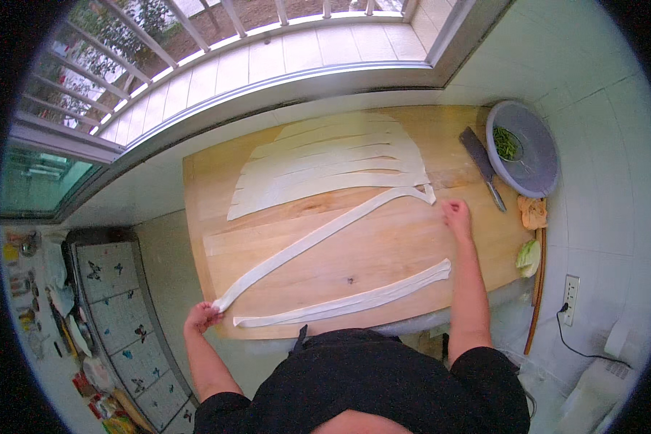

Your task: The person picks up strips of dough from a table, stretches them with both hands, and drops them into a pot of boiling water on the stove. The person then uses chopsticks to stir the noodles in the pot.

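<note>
My left hand [203, 316] pinches the near-left end of a long strip of dough [306, 242] at the left front corner of a wooden board [314, 271]. The strip runs diagonally across the board, and its far end is bent over beside the cut sheet. That flat dough sheet [331, 163] lies at the back with several slits across it. My right hand [457, 217] hovers just right of the strip's far end, apart from it, with fingers drawn together and nothing visible in them. Another length of dough [347, 298], apparently layered, lies along the front.
At the right stand a dark-bladed cleaver [483, 163] and a grey-purple basin [537, 157] holding chopped greens [504, 143]. Below them are an orange cloth [532, 212], a cabbage piece [528, 259] and wooden rods [537, 304] along the tiled wall. A barred window [282, 59] is behind.
</note>
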### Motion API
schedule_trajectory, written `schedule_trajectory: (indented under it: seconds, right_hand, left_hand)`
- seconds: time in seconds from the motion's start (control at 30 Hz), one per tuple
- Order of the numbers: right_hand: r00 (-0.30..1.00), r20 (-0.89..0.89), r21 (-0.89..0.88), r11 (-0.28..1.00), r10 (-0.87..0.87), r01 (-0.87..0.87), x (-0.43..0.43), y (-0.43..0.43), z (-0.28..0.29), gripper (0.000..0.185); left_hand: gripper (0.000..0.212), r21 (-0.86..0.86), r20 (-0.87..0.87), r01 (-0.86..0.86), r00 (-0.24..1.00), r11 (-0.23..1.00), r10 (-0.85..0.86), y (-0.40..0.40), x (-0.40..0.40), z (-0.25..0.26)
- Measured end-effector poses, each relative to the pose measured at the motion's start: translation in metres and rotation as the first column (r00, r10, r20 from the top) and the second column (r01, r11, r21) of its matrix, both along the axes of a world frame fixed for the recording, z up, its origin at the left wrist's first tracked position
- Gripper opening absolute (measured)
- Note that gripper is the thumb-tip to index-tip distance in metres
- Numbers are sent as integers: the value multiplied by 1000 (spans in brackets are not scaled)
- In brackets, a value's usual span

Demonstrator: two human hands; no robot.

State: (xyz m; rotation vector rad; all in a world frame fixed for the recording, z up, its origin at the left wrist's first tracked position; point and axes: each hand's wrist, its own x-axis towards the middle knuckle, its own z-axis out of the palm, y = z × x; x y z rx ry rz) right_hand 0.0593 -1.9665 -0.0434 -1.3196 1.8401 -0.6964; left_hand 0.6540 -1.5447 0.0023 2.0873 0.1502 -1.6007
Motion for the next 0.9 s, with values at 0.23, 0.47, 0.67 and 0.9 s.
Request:
schedule_trajectory:
  seconds: [0.23, 0.47, 0.67, 0.9]
  right_hand:
    - [743, -668, -346, 869, 36, -353, 51, -23, -30, 22]
    - [992, 121, -224, 974, 47, -19, 59, -13, -6, 25]
    - [895, -428, -68, 983, 128, -173, 61, -27, -4, 23]
    - [888, 337, 44, 937, 313, -347, 35, -11, 52, 12]
  left_hand:
    - [24, 406, 109, 690, 614, 599, -781, -15, 12, 6]
    - [28, -120, 796, 924, 308, 364, -521, -239, -159, 24]
    - [26, -330, 838, 943, 269, -49, -475, -394, -318, 13]
    - [22, -490, 597, 859, 455, 149, -661, -415, -358, -14]
